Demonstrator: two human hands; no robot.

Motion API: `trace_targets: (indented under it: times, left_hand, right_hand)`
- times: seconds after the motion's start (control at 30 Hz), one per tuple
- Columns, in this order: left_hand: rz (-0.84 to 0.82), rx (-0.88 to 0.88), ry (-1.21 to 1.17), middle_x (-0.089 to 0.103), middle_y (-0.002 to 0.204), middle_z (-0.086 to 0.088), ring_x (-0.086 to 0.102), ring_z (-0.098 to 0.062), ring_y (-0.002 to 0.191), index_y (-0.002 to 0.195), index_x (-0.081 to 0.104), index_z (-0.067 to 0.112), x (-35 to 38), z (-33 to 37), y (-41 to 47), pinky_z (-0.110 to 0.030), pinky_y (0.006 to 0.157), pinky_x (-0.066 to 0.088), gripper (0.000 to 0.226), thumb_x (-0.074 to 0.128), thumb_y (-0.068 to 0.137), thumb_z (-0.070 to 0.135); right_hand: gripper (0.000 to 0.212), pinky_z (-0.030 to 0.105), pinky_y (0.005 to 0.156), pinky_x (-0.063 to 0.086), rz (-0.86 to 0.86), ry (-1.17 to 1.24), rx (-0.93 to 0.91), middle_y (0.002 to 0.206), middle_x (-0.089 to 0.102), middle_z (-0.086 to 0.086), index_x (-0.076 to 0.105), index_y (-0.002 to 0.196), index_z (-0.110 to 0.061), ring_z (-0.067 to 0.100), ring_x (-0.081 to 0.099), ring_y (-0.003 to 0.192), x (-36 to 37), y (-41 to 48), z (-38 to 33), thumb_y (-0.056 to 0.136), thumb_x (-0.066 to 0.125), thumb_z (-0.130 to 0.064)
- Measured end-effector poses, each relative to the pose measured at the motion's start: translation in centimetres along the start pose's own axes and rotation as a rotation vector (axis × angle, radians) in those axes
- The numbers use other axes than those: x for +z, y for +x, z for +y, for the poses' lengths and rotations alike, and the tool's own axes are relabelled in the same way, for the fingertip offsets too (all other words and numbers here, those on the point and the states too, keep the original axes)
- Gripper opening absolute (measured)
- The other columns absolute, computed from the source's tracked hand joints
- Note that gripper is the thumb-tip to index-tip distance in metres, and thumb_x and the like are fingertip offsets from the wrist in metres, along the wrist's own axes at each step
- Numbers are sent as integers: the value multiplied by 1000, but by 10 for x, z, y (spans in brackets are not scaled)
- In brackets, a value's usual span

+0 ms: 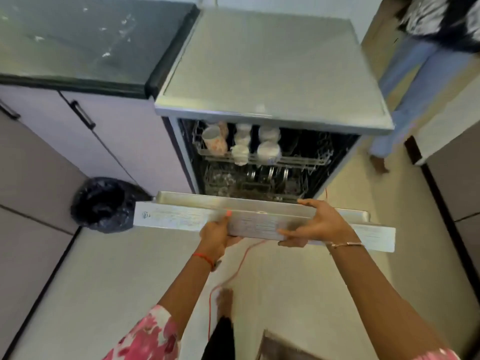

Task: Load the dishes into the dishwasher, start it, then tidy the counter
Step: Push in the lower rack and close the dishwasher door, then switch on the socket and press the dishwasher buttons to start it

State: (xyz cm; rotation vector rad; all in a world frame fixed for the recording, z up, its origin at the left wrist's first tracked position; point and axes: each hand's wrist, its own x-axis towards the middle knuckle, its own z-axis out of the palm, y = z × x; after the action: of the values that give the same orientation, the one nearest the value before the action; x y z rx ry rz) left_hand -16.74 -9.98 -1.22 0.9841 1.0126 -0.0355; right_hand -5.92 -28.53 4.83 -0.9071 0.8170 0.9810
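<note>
While the brushed stainless-steel dishwasher door stands part-way up on its bottom hinge, tilted between flat and shut, both hands hold it at its free top edge.

Item: dishwasher door. Location: in front of the open grey steel-topped dishwasher cabinet, which stands beside the dark stone bench. Handling, as judged: a rigid metal slab, fairly heavy, though the hinge bears most of the weight. The smooth face is probably slippery under damp skin. It is best taken at the top edge, at two points either side of the middle, so that it swings evenly. A slam would jar the crockery inside.

Item: left hand. The fingers curl beneath the door's edge and the thumb, its nail painted orange, presses on top, so the door is pinched between them.

Item: right hand. The fingers stretch almost straight over the top rim toward the cavity and the thumb lies along the outer face, with the door clamped between. How firmly cannot be told.

Contents: the upper wire rack carries white ceramic cups and a floral-patterned white mug. The lower wire rack holds upright plates, dark and blurred. All of it is fragile.

Stage, as judged: loading looks complete, and closing the door comes before starting.

Surroundings: a black-lined round waste bin stands on the floor left of the door. A thin orange cord trails beneath the hands.
</note>
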Motion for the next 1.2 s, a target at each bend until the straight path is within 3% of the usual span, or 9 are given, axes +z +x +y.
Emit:
trace_targets:
  times: [0.13, 0.23, 0.3, 0.43, 0.57, 0.7, 0.77, 0.9, 1.2]
  left_hand:
    - [-18, 55, 64, 61, 90, -18, 66, -30, 65, 110, 46, 7, 24, 55, 8, -29, 52, 58, 16, 47, 97, 16]
    - [8, 300, 461, 64, 82, -26, 66, -31, 61, 99, 56, 0, 31, 91, 26, -44, 61, 59, 19, 51, 95, 18]
    - [69, 694, 806, 65, 86, -19, 63, -28, 74, 101, 57, 2, 28, 103, 42, -48, 75, 55, 16, 60, 90, 14]
    - [37, 1113, 1295, 56, 108, -8, 56, -20, 88, 134, 38, 16, 27, 121, 85, -31, 74, 53, 92, 87, 57, 8]
    - [313, 1406, 1410, 45, 119, -6, 41, -25, 110, 127, 43, 22, 48, 161, 103, -36, 90, 31, 87, 88, 52, 26]
    - [206, 1380, 1772, 35, 149, -8, 27, -28, 139, 141, 34, 19, 82, 209, 119, -57, 110, 5, 121, 83, 37, 59]
    - [138, 1311, 1867, 39, 146, -12, 37, -31, 135, 140, 36, 16, 90, 215, 128, -60, 110, 14, 128, 80, 31, 66]
    - [98, 1358, 1776, 40, 146, -11, 42, -31, 132, 141, 32, 18, 85, 210, 135, -50, 106, 33, 117, 82, 43, 58]
    - [112, 1344, 1724, 39, 147, -8, 40, -27, 134, 141, 34, 19, 87, 208, 134, -40, 110, 23, 104, 82, 53, 50]
  right_hand:
    - [46, 52, 96, 45, -96, -182, -48, 114, 49, 30, 50, 110, 2, 49, 48, 111, 34, -12, -47, 67, 64, -11]
    - [52, 41, 84, 55, -72, -711, -199, 108, 61, 25, 58, 113, 0, 32, 59, 90, 53, -12, -68, 66, 77, -10]
    - [53, 35, 91, 49, 45, -1174, -399, 119, 55, 18, 52, 120, -9, 26, 55, 103, 67, -7, -75, 74, 77, -15]
    - [91, 29, 103, 37, 138, -1629, -1057, 136, 40, 6, 31, 144, -20, 24, 40, 128, 103, 11, -96, 68, 82, -18]
    - [122, 52, 116, 15, 483, -2064, -1425, 148, 17, 11, 22, 145, -21, 32, 12, 138, 112, 51, -122, 46, 90, -39]
    - [133, 53, 114, 8, 389, -2306, -1372, 153, 23, 18, 21, 146, -16, 32, 19, 142, 125, 70, -159, 36, 87, -54]
    - [126, 51, 115, 14, 314, -2338, -1330, 153, 23, 15, 21, 147, -17, 29, 22, 142, 129, 77, -173, 43, 82, -57]
    - [115, 48, 113, 21, 265, -2338, -1379, 155, 21, 10, 19, 149, -20, 24, 20, 143, 123, 85, -178, 55, 73, -60]
    - [111, 49, 110, 29, 306, -2337, -1419, 151, 32, 13, 25, 146, -17, 26, 33, 139, 124, 92, -177, 55, 78, -55]
